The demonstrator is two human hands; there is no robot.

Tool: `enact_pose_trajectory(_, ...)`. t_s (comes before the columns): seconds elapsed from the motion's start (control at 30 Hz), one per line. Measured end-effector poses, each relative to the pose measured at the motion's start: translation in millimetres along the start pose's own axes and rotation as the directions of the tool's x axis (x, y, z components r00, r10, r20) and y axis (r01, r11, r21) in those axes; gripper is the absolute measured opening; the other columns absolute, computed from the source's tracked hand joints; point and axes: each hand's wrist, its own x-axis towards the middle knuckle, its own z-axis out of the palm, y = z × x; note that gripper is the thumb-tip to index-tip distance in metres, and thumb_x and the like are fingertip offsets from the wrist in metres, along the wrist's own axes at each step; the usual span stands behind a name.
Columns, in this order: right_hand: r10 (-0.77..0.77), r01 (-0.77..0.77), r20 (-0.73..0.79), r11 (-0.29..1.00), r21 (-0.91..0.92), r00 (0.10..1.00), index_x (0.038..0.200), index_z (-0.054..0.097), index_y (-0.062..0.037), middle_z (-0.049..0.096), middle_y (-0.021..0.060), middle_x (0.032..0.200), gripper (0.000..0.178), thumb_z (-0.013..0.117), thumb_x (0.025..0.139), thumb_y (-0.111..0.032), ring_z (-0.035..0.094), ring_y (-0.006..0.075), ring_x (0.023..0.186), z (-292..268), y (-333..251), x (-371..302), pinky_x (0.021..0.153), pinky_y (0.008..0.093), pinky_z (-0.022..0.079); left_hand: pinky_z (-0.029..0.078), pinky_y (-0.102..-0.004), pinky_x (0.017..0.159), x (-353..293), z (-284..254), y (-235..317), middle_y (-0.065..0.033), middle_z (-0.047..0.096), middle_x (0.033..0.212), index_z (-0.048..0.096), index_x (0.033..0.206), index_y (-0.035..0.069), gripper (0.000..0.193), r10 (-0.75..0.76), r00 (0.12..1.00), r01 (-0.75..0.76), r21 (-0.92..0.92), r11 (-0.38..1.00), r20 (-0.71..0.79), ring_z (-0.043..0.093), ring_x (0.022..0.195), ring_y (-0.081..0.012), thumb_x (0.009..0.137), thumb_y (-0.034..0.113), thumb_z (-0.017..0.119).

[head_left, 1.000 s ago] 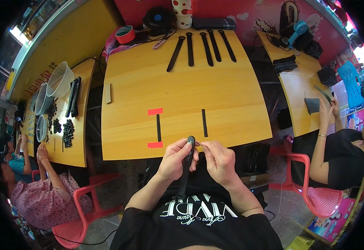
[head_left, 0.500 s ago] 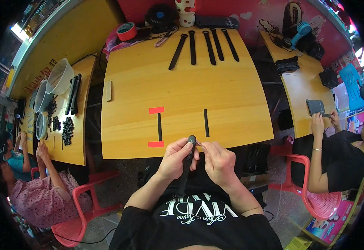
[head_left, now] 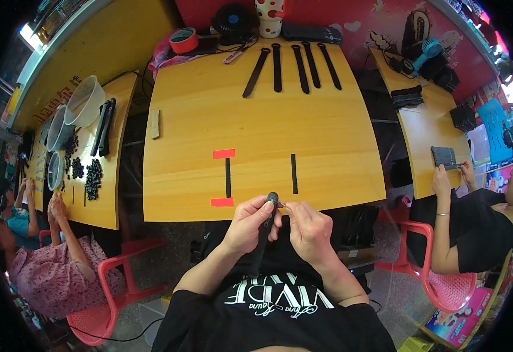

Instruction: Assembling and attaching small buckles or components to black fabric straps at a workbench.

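Just off the table's near edge, my left hand [head_left: 249,222] is closed round a dark strap [head_left: 260,249] with a rounded upper end. The strap's tail hangs down in front of my black shirt. My right hand [head_left: 310,227] pinches something small and thin against the strap's upper end, too small to make out. Beyond my hands, a short black strip [head_left: 228,178] lies between two red tape pieces [head_left: 223,154], and a second black strip [head_left: 294,174] lies to its right. Several black straps [head_left: 276,69] with looped ends lie at the table's far side.
On the table [head_left: 192,123] are a pale flat bar [head_left: 155,124], a red tape roll [head_left: 184,40], a fan [head_left: 233,22], a cutter [head_left: 231,58] and a spotted cup [head_left: 269,20]. Co-workers sit at side tables; the left one bears plastic tubs [head_left: 84,101] and small black pieces [head_left: 93,179].
The whole view has shifted slightly. Both hands keep nearly the same grip and place at the strap's upper end.
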Motion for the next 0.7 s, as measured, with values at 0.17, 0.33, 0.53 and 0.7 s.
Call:
enact_pose_trajectory(0.17, -0.064, 0.064, -0.011, 0.998, 0.012, 0.998, 0.097, 0.062, 0.0003, 0.06, 0.0133, 0.07, 0.019, 0.064, 0.079, 0.005, 0.062, 0.0293, 0.059, -4, -1, 6, 0.049, 0.0346, 0.046, 0.045, -0.0226, 0.049, -1, 0, 1, -0.0065, 0.061, 0.074, 0.06, 0.103, 0.0, 0.021, 0.056, 0.998, -0.054, 0.172, 0.984, -0.005, 0.055, 0.053, -0.0121, 0.1, 0.017, 0.048)
enact_pose_trajectory(0.33, -0.194, 0.201, 0.077, 0.973, -0.11, 0.978, 0.105, 0.061, -0.0032, 0.056, 0.0075, 0.07, 0.032, 0.064, 0.074, -0.003, 0.061, 0.0236, 0.058, -14, 7, 7, 0.048, 0.0328, 0.047, 0.041, -0.0191, 0.046, -6, 5, 8, -0.0011, 0.058, 0.068, 0.062, 0.103, 0.001, 0.019, 0.023, 1.0, -0.02, 0.376, 0.926, -0.001, 0.05, 0.051, -0.0055, 0.1, 0.014, 0.048)
enact_pose_trajectory(0.53, -0.418, 0.492, 0.344, 0.856, -0.162, 0.841, 0.115, 0.06, -0.0079, 0.052, 0.0047, 0.066, 0.039, 0.061, 0.076, -0.012, 0.058, 0.0203, 0.054, -33, 21, 27, 0.046, 0.0315, 0.047, 0.038, -0.0195, 0.046, -9, 0, 16, 0.0017, 0.056, 0.064, 0.064, 0.098, 0.001, 0.019, -0.052, 0.999, 0.035, 0.6, 0.799, 0.011, 0.047, 0.051, -0.0042, 0.098, 0.014, 0.05)
enact_pose_trajectory(0.7, -0.425, 0.377, 0.503, 0.905, 0.2, 0.753, 0.113, 0.06, -0.0121, 0.06, 0.0077, 0.068, 0.037, 0.06, 0.076, -0.009, 0.062, 0.0272, 0.057, -40, 40, 39, 0.048, 0.0386, 0.048, 0.043, -0.0282, 0.05, -9, 4, 23, -0.0046, 0.057, 0.06, 0.063, 0.089, -0.001, 0.015, -0.217, 0.974, 0.079, 0.792, 0.605, 0.068, 0.052, 0.052, -0.0113, 0.093, 0.011, 0.055)
